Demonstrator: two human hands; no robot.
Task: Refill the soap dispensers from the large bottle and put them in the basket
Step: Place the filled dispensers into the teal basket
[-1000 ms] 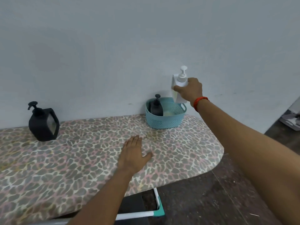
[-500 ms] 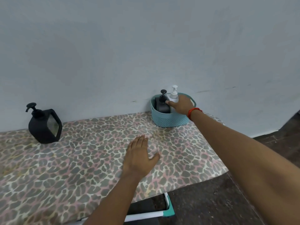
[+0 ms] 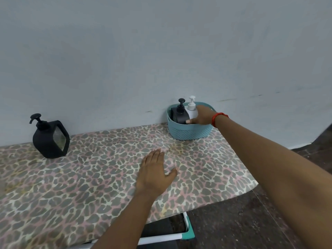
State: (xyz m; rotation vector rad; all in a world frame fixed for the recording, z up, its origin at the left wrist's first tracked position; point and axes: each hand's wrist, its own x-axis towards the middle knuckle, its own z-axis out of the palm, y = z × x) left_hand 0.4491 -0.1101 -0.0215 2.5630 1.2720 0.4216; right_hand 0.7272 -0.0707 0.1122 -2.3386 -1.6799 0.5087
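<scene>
1. Large black bottle (image 3: 50,139): upright at the far left of the patterned board (image 3: 89,177), near the wall, well apart from everything else. No risk unless the board gets knocked.
2. Left hand (image 3: 154,174): flat, palm down, fingers spread, holding nothing. It looks like a brace; leaning harder could rock the board, which seems to sit on a folding frame (image 3: 186,230).
3. Black dispenser (image 3: 180,115): upright in the teal basket (image 3: 190,132), touching the white one.
4. White dispenser (image 3: 192,109): upright in the basket, beside the black one. Right hand (image 3: 203,116) wraps its body, thumb forward over the rim.
5. Risks: a snagged finger on withdrawal tips the white dispenser or drags the light basket, which sits near the board's right edge. A pressed pump head would squirt soap.
</scene>
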